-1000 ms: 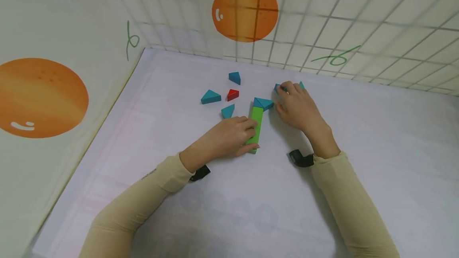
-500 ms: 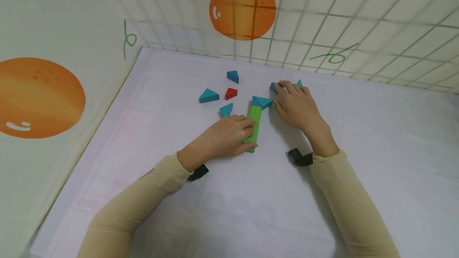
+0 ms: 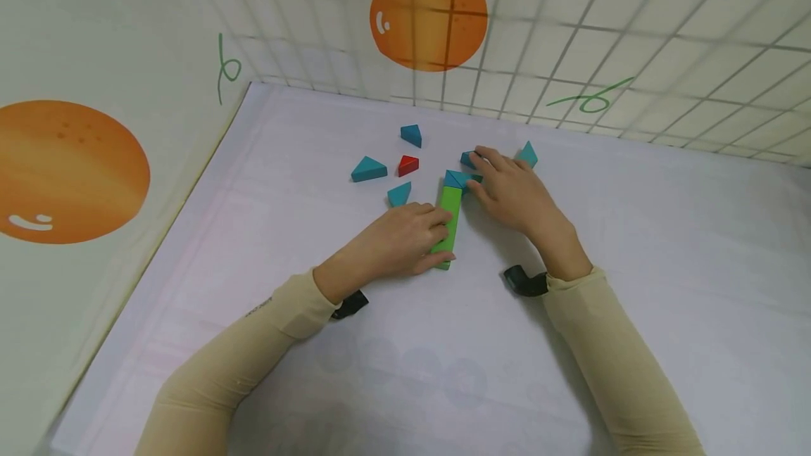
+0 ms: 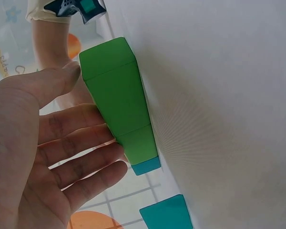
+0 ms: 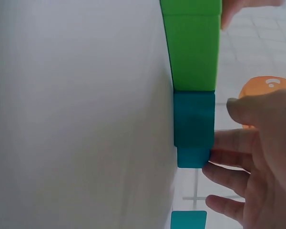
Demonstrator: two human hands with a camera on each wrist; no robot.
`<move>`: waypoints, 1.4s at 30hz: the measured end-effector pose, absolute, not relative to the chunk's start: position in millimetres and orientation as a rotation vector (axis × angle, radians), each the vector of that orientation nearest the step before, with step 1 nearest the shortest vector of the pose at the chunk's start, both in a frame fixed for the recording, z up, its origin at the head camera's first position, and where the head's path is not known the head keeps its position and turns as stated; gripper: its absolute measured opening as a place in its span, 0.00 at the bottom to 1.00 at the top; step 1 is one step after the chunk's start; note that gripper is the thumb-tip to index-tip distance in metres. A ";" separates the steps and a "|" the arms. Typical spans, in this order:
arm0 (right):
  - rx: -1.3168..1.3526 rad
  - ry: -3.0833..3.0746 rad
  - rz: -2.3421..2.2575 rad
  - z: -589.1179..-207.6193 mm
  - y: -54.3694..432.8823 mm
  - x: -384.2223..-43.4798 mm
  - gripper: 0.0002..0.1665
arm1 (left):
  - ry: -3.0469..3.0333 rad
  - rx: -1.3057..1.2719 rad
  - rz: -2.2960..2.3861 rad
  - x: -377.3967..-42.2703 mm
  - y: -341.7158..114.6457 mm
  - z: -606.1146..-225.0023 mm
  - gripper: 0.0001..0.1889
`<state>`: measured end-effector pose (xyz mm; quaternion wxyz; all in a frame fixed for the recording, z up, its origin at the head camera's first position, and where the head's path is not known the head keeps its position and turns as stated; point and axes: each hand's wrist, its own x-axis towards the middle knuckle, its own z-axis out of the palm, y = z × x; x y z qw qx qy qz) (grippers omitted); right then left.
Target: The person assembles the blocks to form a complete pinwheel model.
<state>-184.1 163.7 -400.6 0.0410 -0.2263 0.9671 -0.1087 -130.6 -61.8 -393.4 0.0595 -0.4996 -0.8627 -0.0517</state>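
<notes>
- The left hand (image 3: 412, 241) rests on the green bar (image 3: 451, 213), its fingers almost straight and slightly apart, the thumb toward the end nearer the person; nothing is clamped. This probably steadies the bar while the other hand works.
- The green bar lies on the white counter (image 3: 684, 266), pointing toward the far edge. The left wrist view shows a seam across it, so it seems built of blocks set end to end.
- Two blue triangular blocks sit against each other at the bar's far end, the nearer one (image 3: 453, 179) touching the green. Placed so snugly, they look deliberately aligned as a continuation of the bar.
- The right hand (image 3: 516, 188) reaches over from the right, fingers relaxed and spread, thumb apart from them. A fingertip touches another blue block (image 3: 467, 159), just beyond the pair; its light contact suits nudging rather than lifting. Whether that block touches the pair I cannot tell.
- Behind the right hand, toward the far edge, lies a pale-blue triangular block (image 3: 528, 153).
- Left of the bar, toward the counter's far-left corner, are a red triangular block (image 3: 408, 165), a wide blue triangle (image 3: 369, 169), a dark-blue wedge (image 3: 411, 135) and a small blue triangle (image 3: 399, 193) near the left hand. Lying apart at mixed angles, they look like spares kept within reach.
</notes>
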 end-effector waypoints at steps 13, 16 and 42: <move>-0.699 2.951 -0.356 -398.8 161.5 -181.4 0.34 | -2.611 -1.507 -0.156 -130.2 -61.7 -393.8 0.19; -0.704 2.951 -0.364 -398.6 161.4 -180.8 0.34 | -2.610 -1.505 -0.158 -130.2 -61.6 -393.7 0.19; -0.799 2.978 -0.352 -398.3 154.1 -176.6 0.34 | -2.599 -1.504 -0.148 -129.9 -62.0 -393.2 0.19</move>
